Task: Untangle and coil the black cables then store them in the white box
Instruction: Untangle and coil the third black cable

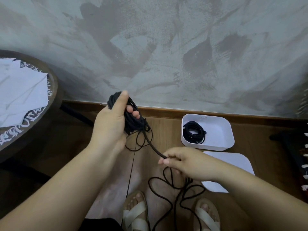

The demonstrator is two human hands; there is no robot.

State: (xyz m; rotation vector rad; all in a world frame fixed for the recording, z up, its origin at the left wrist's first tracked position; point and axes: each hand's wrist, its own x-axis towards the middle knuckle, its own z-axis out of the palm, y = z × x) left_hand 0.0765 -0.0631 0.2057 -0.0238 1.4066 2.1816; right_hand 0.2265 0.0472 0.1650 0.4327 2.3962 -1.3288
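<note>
- Black cable (133, 120): a thick bunch of its loops sits in the left hand (110, 124), held up in front of the wall.
- The left hand's fingers curl round the bunch and the thumb lies over the top. The hand hides part of the bunch.
- One strand runs down from the bunch to the right hand (185, 164). That hand pinches it between thumb and fingers, and the strand goes out of sight under them.
- Below the right hand the loose loops (166, 189) hang down by the two sandals (135, 212) and run off the bottom edge, so their end cannot be seen.
- A very thin strand also hangs straight down from the bunch.
- The white box (216, 145) stands open on the wood floor, close to the bottom of the wall and to the right of both hands.
- A coiled cable (194, 132) lies in the box's left part. The right part of the box shows bare white bottom.
- The white lid (233, 162) lies flat just in front of the box. The right arm covers part of it.
- Bare floor lies between the bunch and the box.
- A round dark table (33, 130) with white papers (20, 90) on it is cut off at the left edge.
- A dark thing with white tufts at the right edge is cut off and hard to make out.
</note>
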